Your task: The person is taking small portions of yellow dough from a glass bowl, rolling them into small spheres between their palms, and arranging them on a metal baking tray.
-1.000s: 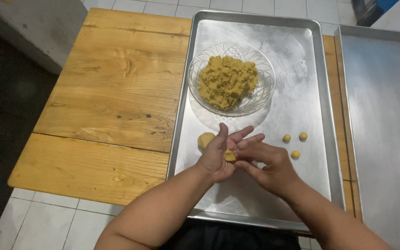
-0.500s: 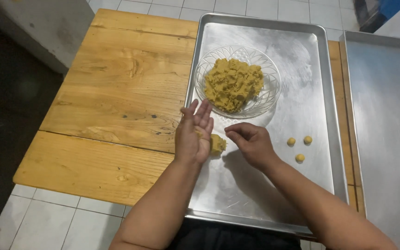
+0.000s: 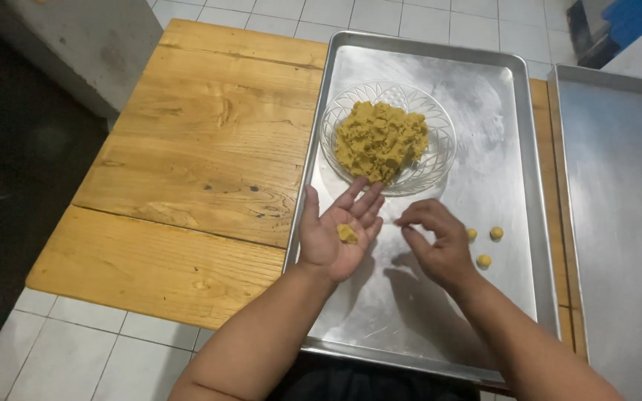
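Resting on open, flat left hand palm: dough piece; right hand beside, loosely curled, seemingly empty.

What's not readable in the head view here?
- Right hand fingertips: curled; whether they pinch any dough cannot be told.
- Third dough ball: partly hidden behind that hand.
- Second tray: cut off by the right edge.
- Near rim of the main tray: partly covered by both forearms.
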